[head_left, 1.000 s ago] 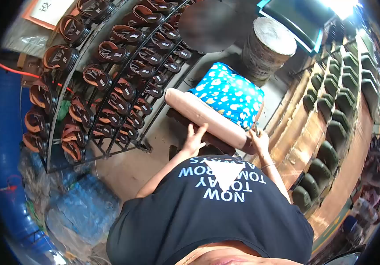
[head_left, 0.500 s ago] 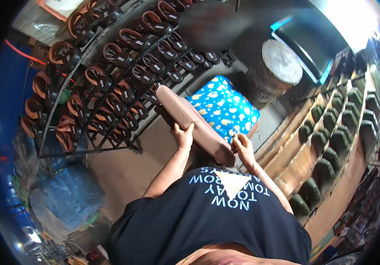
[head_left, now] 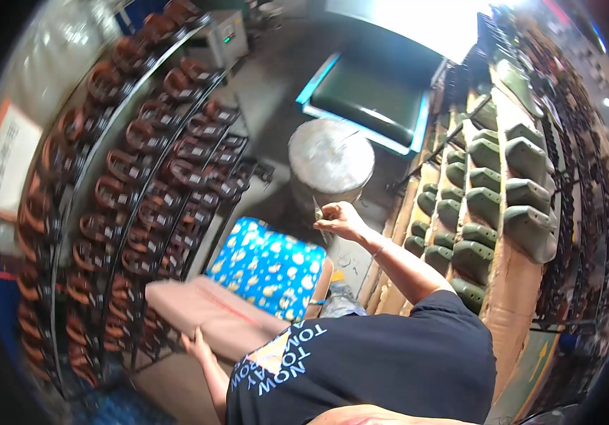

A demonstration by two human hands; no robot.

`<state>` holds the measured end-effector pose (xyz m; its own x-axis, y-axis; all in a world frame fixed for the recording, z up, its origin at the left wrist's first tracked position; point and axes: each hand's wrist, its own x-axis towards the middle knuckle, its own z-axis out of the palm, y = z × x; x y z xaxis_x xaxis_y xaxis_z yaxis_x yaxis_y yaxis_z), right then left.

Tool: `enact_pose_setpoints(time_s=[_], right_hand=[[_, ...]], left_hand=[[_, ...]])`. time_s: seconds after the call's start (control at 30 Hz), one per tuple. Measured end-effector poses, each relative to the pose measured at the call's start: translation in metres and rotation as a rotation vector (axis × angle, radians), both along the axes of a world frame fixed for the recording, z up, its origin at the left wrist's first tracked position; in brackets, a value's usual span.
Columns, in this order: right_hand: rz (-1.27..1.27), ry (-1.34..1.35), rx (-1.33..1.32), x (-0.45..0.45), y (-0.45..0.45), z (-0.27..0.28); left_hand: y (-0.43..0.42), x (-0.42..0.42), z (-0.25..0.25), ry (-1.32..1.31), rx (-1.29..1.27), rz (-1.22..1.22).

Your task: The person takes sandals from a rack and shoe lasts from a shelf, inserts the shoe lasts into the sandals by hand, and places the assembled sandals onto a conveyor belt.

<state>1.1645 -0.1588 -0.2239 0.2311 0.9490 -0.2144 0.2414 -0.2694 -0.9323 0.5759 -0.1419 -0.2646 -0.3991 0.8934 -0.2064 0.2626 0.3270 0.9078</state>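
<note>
My left hand (head_left: 197, 346) grips the near edge of a long, pinkish-brown slab (head_left: 209, 315) with a red mark along its top. I cannot make out what this slab is; its right end is hidden by my shirt. Beyond it lies a blue cushion (head_left: 270, 268) with a white and yellow pattern. Stretched forward, my right hand (head_left: 341, 219) pinches a small, slim, pointed tool (head_left: 317, 210), tip upward, in front of a drum-like stand (head_left: 331, 159) with a whitish round top. The tool is too small to name exactly.
Tiered racks of brown sandals (head_left: 129, 166) curve along the left. To the right, sloping shelves (head_left: 524, 297) carry several dark green soles (head_left: 473, 258). Behind the stand is a dark panel with blue edges (head_left: 368, 99). A grey box (head_left: 223, 39) stands at the back.
The view has turned right. My right hand has gone from beside the cushion out toward the round stand. My left hand still holds the slab.
</note>
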Motion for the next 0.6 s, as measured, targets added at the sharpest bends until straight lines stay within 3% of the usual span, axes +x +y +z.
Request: enact_pose_setpoints(time_s=[0.1,0.13,0.17,0.2,0.27,0.3,0.5,0.57,0.6], right_hand=[[-0.109,0.128,0.102,0.055,0.022,0.036],[-0.104,-0.022,0.081,0.068,0.019,0.072],[-0.154,-0.231,0.291,0.086,0.026,0.041],[-0.202,-0.118,0.352,0.095,0.015,0.063],[-0.356,0.002,0.480,0.103,0.010,0.042],[-0.326,0.016,0.355,0.103,0.007,0.042],[-0.462,0.059,0.180,0.069,-0.067,0.086],[-0.561,0.206,0.153,0.069,-0.071,0.097],[-0.543,0.129,0.147,0.076,-0.068,0.104]], left_hand=[[-0.005,0.012,0.006,0.121,0.052,-0.014],[0.007,0.004,-0.013,-0.170,0.262,-0.235],[0.071,0.065,-0.020,-0.234,0.244,-0.410],[0.118,0.126,-0.039,-0.261,0.199,-0.583],[0.168,0.220,-0.064,-0.261,0.108,-0.875],[0.180,0.235,-0.069,-0.231,0.084,-0.952],[0.176,0.222,-0.091,-0.136,0.044,-1.031],[0.172,0.204,-0.088,-0.080,0.045,-1.002],[0.171,0.188,-0.082,-0.041,0.050,-0.969]])
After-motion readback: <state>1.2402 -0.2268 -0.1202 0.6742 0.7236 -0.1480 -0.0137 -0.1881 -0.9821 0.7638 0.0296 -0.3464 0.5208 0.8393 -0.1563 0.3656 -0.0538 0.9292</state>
